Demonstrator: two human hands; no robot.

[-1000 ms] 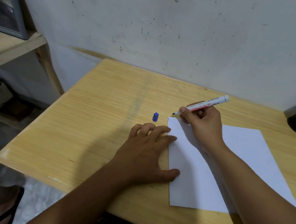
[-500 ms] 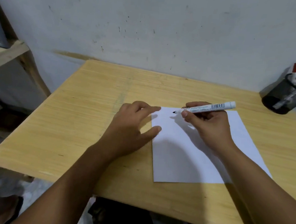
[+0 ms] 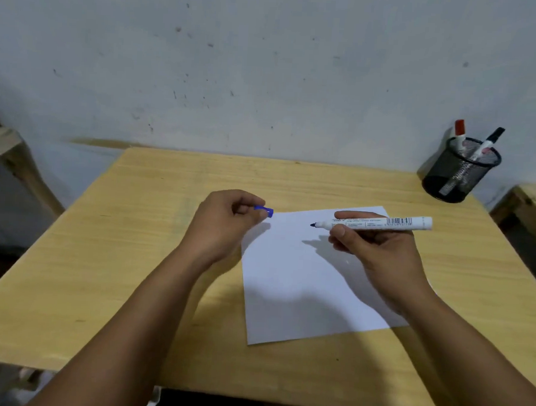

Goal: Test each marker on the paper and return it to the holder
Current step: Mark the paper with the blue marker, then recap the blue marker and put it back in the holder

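Marker (image 3: pixel 380 223) uncapped above paper's (image 3: pixel 289 297) far edge

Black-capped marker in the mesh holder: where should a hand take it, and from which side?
Grip the black-capped marker by its cap end, coming from above. It leans right, cap standing clear of the holder rim; the lower barrel is behind mesh, and the red-capped marker stands to its left.
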